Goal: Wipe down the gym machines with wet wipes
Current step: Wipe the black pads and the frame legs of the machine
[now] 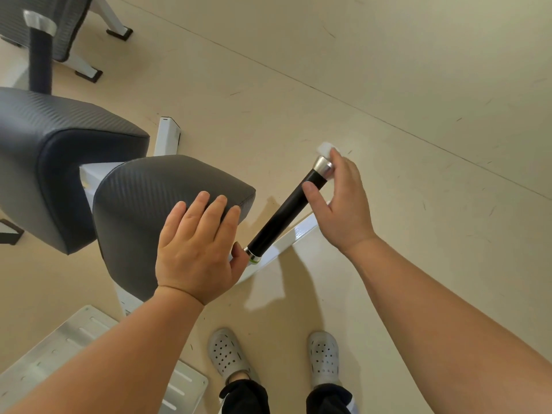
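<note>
A black handle bar with a silver end cap sticks out from a white machine frame. My right hand wraps around the bar's far end, pressing a white wet wipe against the cap; the thumb lies on the black grip. My left hand rests flat with straight fingers on the near grey padded cushion, its thumb close to the bar's base.
A second grey pad sits to the left, with another black handle and white frame legs behind it. A metal footplate lies at lower left. My two grey clogs stand on the beige floor.
</note>
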The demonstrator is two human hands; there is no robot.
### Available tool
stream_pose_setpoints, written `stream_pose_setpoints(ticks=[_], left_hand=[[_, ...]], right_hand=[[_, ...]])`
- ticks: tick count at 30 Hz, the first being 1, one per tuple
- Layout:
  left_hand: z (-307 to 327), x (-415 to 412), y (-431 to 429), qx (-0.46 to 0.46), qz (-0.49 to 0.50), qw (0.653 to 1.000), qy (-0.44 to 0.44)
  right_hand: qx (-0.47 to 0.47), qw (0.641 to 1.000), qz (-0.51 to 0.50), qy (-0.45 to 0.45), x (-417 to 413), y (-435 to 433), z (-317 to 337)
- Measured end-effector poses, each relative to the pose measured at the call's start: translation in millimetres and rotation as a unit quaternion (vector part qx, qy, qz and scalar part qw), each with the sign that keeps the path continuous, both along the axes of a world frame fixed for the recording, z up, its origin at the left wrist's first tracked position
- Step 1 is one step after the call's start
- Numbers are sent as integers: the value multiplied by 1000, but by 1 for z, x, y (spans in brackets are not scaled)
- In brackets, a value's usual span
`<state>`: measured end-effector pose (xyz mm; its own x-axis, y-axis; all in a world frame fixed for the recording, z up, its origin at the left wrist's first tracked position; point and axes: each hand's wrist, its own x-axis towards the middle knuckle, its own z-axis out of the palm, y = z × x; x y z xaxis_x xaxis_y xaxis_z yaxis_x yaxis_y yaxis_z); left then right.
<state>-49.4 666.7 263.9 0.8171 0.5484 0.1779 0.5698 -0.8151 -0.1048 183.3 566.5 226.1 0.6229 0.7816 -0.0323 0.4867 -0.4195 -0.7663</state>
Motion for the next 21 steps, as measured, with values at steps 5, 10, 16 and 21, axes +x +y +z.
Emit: stream_pose_setpoints(ticks=[5, 10, 16, 21], left_hand=[[0, 0, 0, -6, 12, 1000, 18], [2, 2, 0, -4, 13, 1000, 17], [2, 5, 0, -3, 7, 1000, 13], [0, 4, -1, -3, 10, 1000, 24]], right_hand=[[43, 979, -75, 184, 2, 17, 12], [55, 997, 46, -14, 4, 15, 9], [77, 990, 12, 115, 6, -8, 1], [46, 995, 4, 87, 18, 37, 22]])
